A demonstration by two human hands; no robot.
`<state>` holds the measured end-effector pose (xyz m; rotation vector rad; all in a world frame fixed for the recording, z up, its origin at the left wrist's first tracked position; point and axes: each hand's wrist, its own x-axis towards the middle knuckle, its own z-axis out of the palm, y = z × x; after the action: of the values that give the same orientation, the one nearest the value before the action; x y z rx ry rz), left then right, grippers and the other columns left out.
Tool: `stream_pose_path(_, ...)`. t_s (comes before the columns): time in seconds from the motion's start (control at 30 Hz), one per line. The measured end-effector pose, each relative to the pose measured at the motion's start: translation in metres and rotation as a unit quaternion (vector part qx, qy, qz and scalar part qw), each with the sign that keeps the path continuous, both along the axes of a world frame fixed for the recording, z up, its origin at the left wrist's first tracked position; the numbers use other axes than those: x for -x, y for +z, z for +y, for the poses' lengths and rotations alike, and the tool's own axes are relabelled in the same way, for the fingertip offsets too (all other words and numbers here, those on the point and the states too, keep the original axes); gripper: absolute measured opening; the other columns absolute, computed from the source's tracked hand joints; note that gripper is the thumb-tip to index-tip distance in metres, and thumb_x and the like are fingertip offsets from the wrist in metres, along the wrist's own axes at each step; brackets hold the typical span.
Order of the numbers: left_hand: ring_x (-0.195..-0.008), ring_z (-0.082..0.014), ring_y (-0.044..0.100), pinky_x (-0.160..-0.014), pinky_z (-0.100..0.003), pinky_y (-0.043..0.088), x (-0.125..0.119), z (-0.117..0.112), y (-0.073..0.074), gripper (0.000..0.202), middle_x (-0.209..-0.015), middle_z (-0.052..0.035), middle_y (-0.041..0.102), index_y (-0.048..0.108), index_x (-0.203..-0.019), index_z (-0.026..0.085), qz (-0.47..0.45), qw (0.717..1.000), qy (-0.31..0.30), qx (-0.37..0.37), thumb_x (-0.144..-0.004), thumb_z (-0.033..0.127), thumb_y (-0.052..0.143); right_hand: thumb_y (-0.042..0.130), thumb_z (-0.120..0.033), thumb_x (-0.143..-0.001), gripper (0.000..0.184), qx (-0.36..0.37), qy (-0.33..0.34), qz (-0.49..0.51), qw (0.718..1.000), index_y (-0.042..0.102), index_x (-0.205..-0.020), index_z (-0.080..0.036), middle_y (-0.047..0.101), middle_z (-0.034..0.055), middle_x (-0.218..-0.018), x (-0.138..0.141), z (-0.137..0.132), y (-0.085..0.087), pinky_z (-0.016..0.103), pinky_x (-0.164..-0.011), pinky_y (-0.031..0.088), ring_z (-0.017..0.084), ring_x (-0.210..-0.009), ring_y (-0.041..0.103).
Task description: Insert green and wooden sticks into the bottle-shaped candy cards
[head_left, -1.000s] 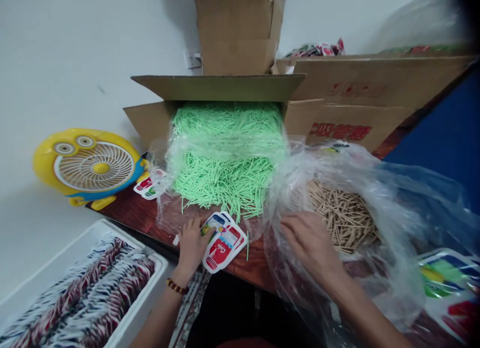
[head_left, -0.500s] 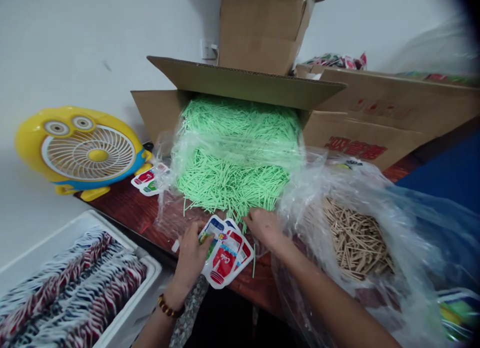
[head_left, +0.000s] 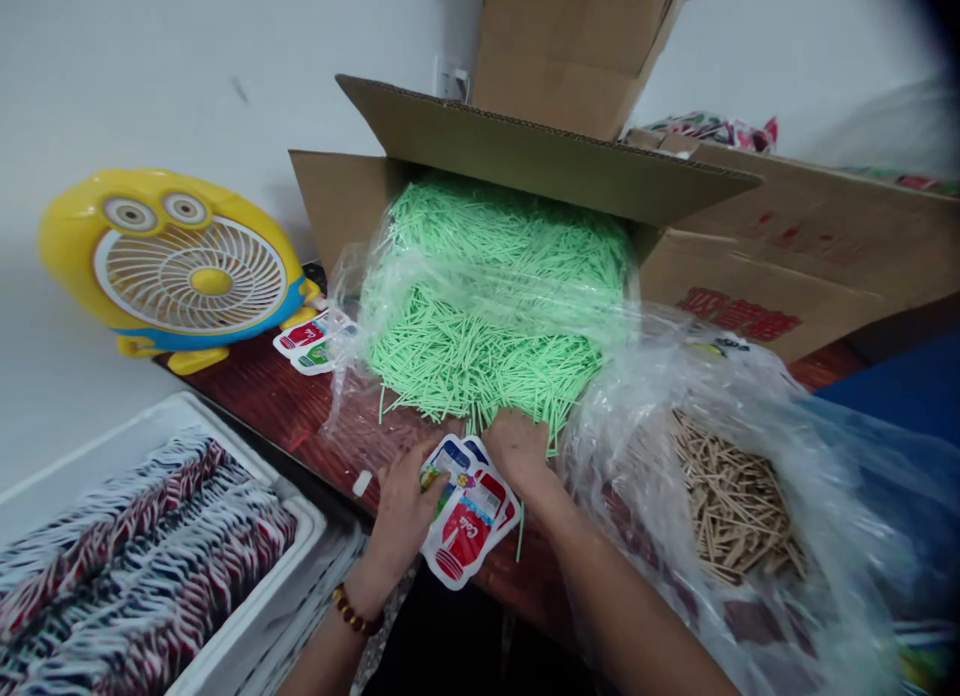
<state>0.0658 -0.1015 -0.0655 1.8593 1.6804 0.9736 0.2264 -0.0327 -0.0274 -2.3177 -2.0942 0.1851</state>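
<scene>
At lower left is a white box point(head_left: 311, 521). In the lower middle, the half-closed left hand point(head_left: 401, 506) pinches fanned drink cards point(head_left: 466, 534), thumb on top; a slack thumb could let them slide. Green sticks point(head_left: 480, 366) fill the centre; at their near edge the right hand point(head_left: 519, 448) curls, its hold hidden, and rough pulling might scatter them.

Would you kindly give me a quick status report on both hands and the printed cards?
Left hand gripping printed cards, fanned. Right hand at green sticks' front edge, grip hidden. Clear plastic bunched beside right forearm.
</scene>
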Motion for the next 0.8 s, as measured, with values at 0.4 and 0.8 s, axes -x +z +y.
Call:
stream_pose_path(0.4, -0.097, -0.0280, 0.061, -0.086, -0.043, 0.042, 0.002, 0.001, 0.012, 0.014, -0.098, -0.0064, 0.068, 0.058, -0.096, 0.021, -0.037, 0.998, -0.005, 0.050, -0.084, 0.027, 0.054, 0.044, -0.022, -0.085, 0.024, 0.082, -0.010, 0.231, 0.969, 0.060, -0.100, -0.014, 0.071, 0.0122, -0.089, -0.055, 0.022, -0.004, 0.030, -0.071, 0.045, 0.022, -0.082, 0.066)
stream_pose_path(0.8, -0.070, -0.0190, 0.064, -0.065, -0.026, 0.047, 0.005, -0.003, 0.038, 0.015, -0.078, 0.0014, 0.071, 0.064, -0.089, 0.022, -0.194, 0.970, 0.013, 0.145, -0.080, 0.034, 0.061, 0.051, -0.046, -0.077, 0.029, -0.021, -0.051, 0.544, 0.837, 0.056, -0.086, -0.018, 0.070, 0.0056, -0.076, -0.064, 0.003, -0.024, 0.034, -0.069, 0.049, 0.021, -0.072, 0.063)
